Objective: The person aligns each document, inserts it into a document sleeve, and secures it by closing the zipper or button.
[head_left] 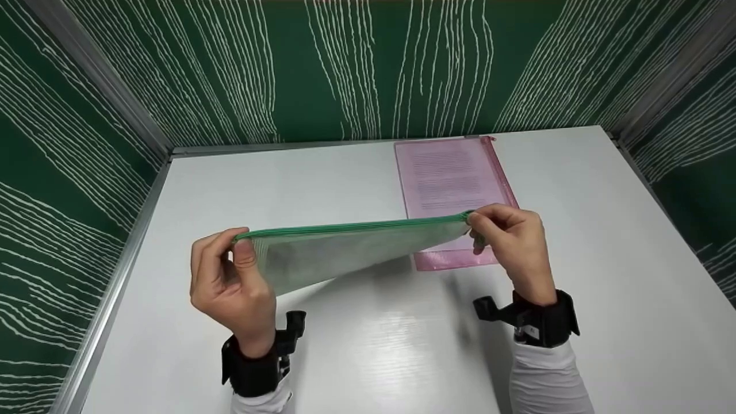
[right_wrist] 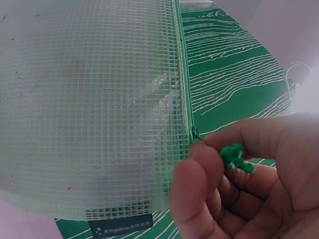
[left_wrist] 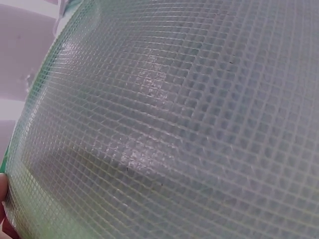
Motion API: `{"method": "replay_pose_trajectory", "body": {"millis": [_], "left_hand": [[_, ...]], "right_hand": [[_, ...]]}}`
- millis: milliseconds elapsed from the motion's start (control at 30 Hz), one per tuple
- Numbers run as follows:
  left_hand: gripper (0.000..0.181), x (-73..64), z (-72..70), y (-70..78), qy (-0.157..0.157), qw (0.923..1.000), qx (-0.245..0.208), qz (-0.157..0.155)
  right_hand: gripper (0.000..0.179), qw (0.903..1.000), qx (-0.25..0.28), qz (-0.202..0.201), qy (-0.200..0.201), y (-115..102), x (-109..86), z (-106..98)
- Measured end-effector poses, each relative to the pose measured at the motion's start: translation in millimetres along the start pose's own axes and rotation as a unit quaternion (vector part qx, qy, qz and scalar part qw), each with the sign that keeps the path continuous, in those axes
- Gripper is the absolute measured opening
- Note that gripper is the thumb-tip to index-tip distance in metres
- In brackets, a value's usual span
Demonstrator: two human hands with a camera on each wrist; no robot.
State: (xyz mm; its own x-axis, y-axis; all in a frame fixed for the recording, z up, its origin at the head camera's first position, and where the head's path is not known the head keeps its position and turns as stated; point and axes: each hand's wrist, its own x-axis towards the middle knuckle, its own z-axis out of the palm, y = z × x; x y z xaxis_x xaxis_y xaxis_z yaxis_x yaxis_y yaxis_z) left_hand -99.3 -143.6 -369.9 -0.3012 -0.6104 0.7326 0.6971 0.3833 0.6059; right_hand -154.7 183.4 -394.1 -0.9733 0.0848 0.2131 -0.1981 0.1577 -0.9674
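Note:
Both hands hold up a translucent green mesh zipper pouch above the table, its green zipper running along the top. At the left end, the left hand pinches the pouch's corner between thumb and fingers. The right hand pinches the zipper pull at the other end. In the right wrist view, a knotted green cord sticks out between the thumb and fingers. The pouch's mesh side fills most of the left wrist view, with fingertips at its lower left edge.
A pink zipper pouch with a printed sheet inside lies flat at the back of the white table, partly behind the green pouch. Green panels with white wavy lines stand around the table's back and sides.

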Motion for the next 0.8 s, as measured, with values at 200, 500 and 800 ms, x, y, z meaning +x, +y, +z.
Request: {"method": "replay_pose_trajectory", "body": {"millis": [200,500,800], "left_hand": [[0.023,2.5,-2.1,-0.1,0.008,1.0000,0.000,0.000],[0.022,2.5,-2.0,-0.6,0.013,0.9999,0.001,0.000],[0.019,5.2,-4.2,0.1,0.024,0.9997,0.008,0.002]], "right_hand": [[0.014,0.9998,0.015,0.010,-0.001,2.9,2.5,-4.4],[0.014,0.9999,0.008,0.013,0.004,3.4,3.3,-6.7],[0.016,0.9998,-0.003,0.015,0.016,7.3,5.7,-10.2]]}}
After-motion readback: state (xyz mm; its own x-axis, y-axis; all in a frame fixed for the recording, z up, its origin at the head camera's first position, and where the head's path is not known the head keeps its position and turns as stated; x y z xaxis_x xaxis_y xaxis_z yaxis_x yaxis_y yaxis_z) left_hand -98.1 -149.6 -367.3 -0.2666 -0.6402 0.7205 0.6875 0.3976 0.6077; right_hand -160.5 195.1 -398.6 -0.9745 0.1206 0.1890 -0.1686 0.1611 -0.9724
